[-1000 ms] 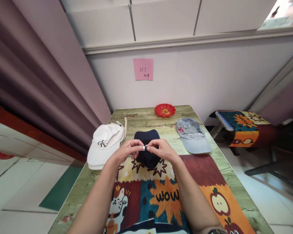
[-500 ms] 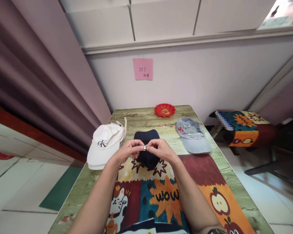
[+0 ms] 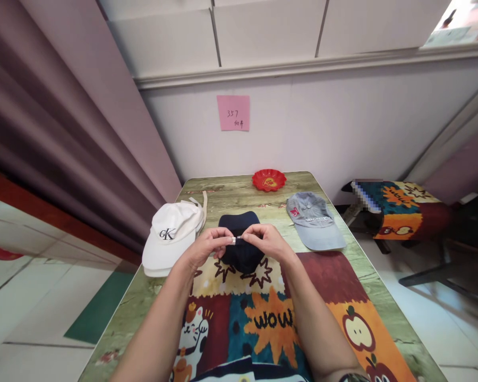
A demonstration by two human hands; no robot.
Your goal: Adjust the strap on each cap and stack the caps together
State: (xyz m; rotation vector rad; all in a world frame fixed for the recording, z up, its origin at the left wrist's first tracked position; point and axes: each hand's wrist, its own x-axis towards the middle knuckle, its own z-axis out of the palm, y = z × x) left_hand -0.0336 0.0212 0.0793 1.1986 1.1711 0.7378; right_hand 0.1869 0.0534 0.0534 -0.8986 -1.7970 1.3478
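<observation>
A dark navy baseball cap [image 3: 242,260] lies at the middle of the table, its brim pointing away from me and its back strap facing me. My left hand [image 3: 212,244] pinches a small silver buckle [image 3: 234,241] on that strap between thumb and fingers. From the other side my right hand [image 3: 265,240] pinches the strap close to the buckle; the strap end itself is mostly hidden by the fingertips. A white cap [image 3: 175,228] with a black monogram sits left of my left hand. To the right of my right hand rests a grey cap [image 3: 313,223].
A red scalloped dish [image 3: 269,180] stands at the table's back edge. Under my arms lies a colourful printed mat [image 3: 263,329]. A pink note [image 3: 233,113] is stuck to the wall behind. On the right is a stool [image 3: 406,204] with a similar cover.
My right hand has shifted slightly right, so its fingertips are a little farther from my left ones. A bit more of the buckle area shows between them.
</observation>
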